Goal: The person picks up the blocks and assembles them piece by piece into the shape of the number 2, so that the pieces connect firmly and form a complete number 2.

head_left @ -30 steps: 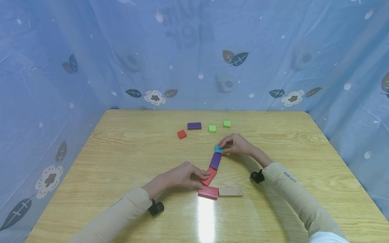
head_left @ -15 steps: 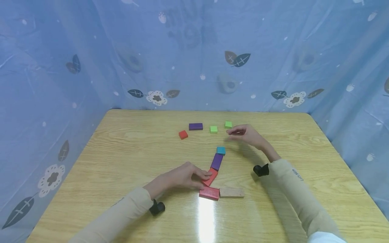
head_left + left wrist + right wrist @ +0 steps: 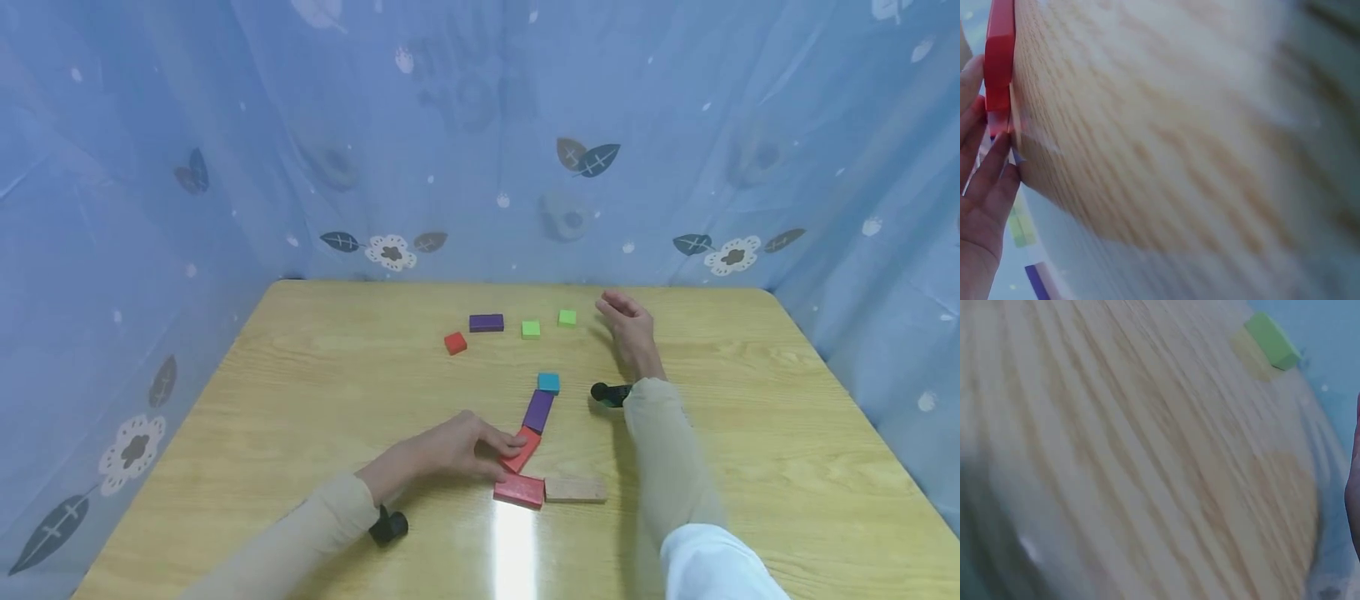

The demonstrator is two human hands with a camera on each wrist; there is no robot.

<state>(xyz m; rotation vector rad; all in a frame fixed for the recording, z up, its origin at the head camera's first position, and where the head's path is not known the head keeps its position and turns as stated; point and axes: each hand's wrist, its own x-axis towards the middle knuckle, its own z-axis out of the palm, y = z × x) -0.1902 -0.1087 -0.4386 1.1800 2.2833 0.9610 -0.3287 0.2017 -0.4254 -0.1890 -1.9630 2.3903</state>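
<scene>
Fingertips of my left hand [image 3: 457,446] rest on the slanted red block [image 3: 522,454], with the thumb at the near red block [image 3: 518,492]. In the left wrist view the fingers [image 3: 988,181] reach fairly straight along the side of the red blocks [image 3: 999,50]. A purple block [image 3: 538,412] and a small blue block [image 3: 549,382] carry the row on, away from the body. Beside the near red block lies a plain wooden block [image 3: 575,489]. My right hand [image 3: 632,329] is off to the right of a green block [image 3: 567,318], holding nothing, fingers loosely bent.
Toward the back of the wooden table [image 3: 337,350] lie another purple block [image 3: 486,322], a second green block [image 3: 530,330] and a small red block [image 3: 455,342]. Blue curtains [image 3: 465,150] hang behind and along both sides.
My right hand has let go of the blue block and moved back and to the right, past the green block. My left hand stays on the red blocks.
</scene>
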